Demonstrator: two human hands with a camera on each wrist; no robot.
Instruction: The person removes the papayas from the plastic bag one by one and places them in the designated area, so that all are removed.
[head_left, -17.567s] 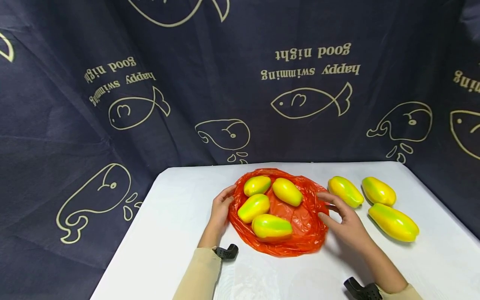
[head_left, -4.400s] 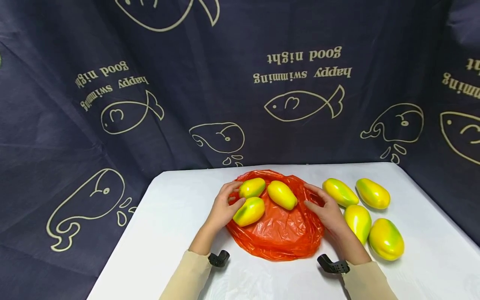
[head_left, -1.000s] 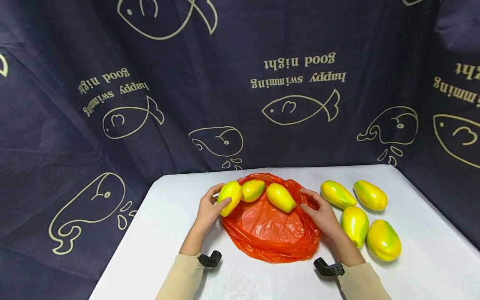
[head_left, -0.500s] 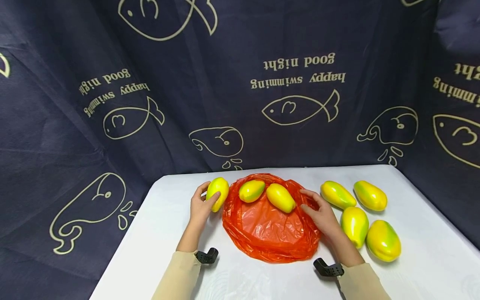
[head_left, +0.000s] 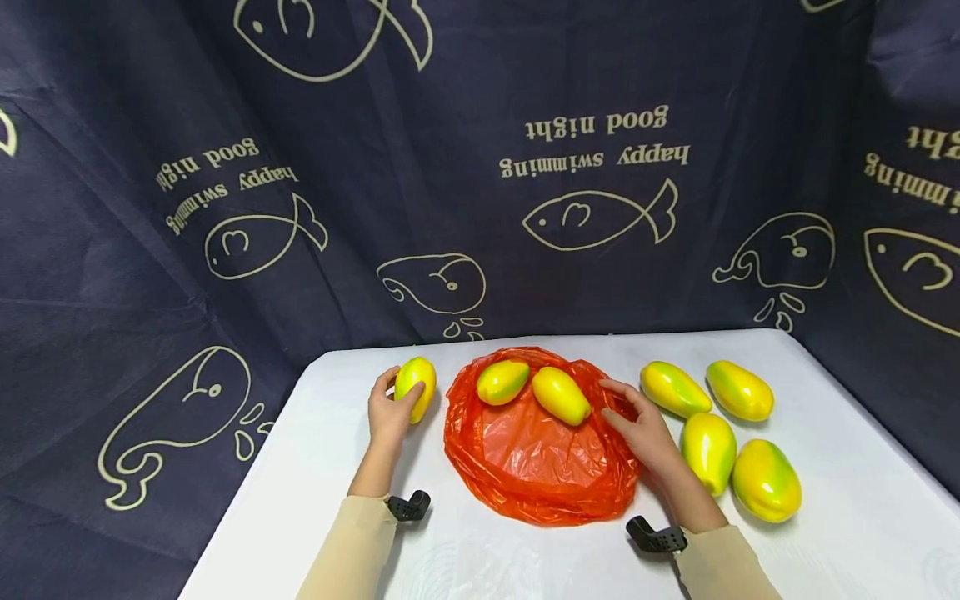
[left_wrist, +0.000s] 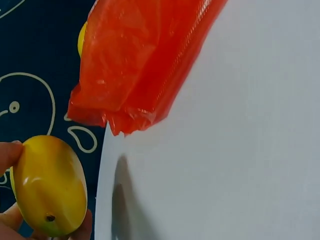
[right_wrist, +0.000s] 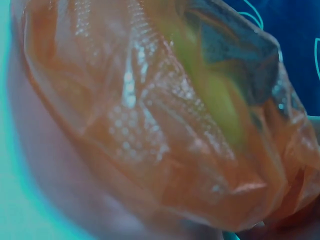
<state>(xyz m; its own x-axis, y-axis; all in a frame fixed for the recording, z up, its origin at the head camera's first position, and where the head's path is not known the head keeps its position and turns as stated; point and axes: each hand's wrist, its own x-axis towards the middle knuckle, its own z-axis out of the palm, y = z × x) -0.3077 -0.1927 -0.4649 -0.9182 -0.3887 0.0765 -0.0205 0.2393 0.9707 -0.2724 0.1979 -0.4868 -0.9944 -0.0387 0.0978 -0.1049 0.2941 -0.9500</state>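
My left hand (head_left: 388, 417) grips a yellow-green papaya (head_left: 417, 388), thumb on its near side, left of the red plastic bag (head_left: 536, 504). In the left wrist view that papaya (left_wrist: 52, 185) shows its stem end, with fingertips around it and a shadow on the white table. The bag lies spread with its mouth up; two papayas (head_left: 503, 382) sit toward its back. My right hand (head_left: 647, 427) holds the bag's right rim with curled fingers. In the right wrist view the crumpled bag (right_wrist: 150, 120) covers most of the picture, a papaya showing faintly through it.
Several more papayas (head_left: 708, 454) lie on the white table (head_left: 487, 558) to the right of the bag, close by the right forearm. A dark blue cloth (head_left: 450, 167) with fish and whale drawings hangs behind the table's back edge.
One second ago the left hand held the papaya over the bag's left rim; it has carried it left, away from the bag. The right hand and bag have stayed put.
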